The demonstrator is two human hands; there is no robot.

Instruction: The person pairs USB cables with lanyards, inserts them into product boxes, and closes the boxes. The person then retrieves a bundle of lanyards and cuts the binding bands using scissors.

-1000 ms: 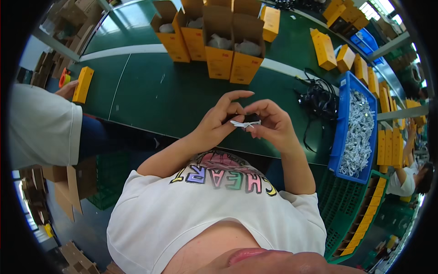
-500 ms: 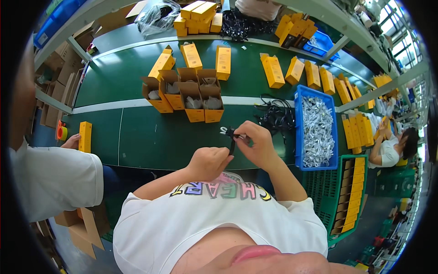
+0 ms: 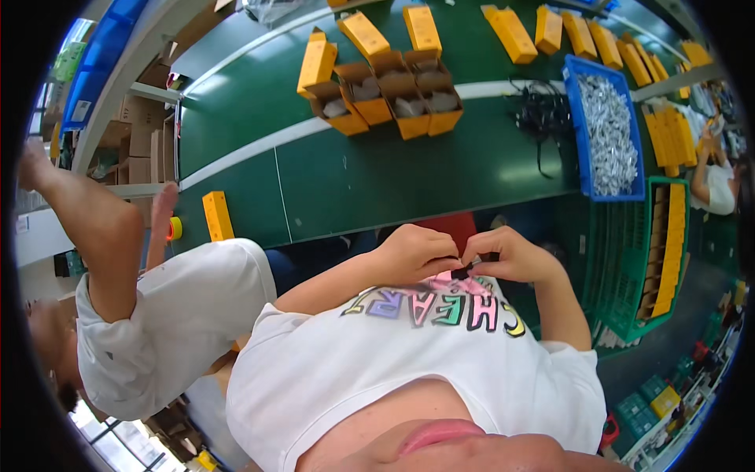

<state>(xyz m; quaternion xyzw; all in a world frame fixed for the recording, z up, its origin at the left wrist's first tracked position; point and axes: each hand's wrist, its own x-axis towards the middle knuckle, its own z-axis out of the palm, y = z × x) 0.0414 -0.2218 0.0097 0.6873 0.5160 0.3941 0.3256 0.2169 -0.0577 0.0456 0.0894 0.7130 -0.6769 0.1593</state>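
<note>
Close to my chest, both my hands are closed on a small black cable (image 3: 462, 273), mostly hidden by the fingers. My left hand (image 3: 415, 253) pinches it from the left with bent fingers. My right hand (image 3: 511, 255) grips it from the other side, thumb and fingertips nearly touching the left ones. Beyond the hands, a tangle of black cables (image 3: 543, 114) lies on the green table (image 3: 346, 189). To its right stands a blue bin (image 3: 586, 149) full of small white pieces.
Open yellow boxes (image 3: 413, 126) with grey contents stand grouped mid-table, with closed yellow boxes (image 3: 510, 35) farther back. At right a green crate (image 3: 629, 307) holds a row of yellow boxes. A co-worker's arm (image 3: 102, 228) and white sleeve (image 3: 197, 291) are close on my left.
Both hands have drawn in from the table edge toward my chest with the black cable. My view has turned, and the co-worker on the left has raised an arm.
</note>
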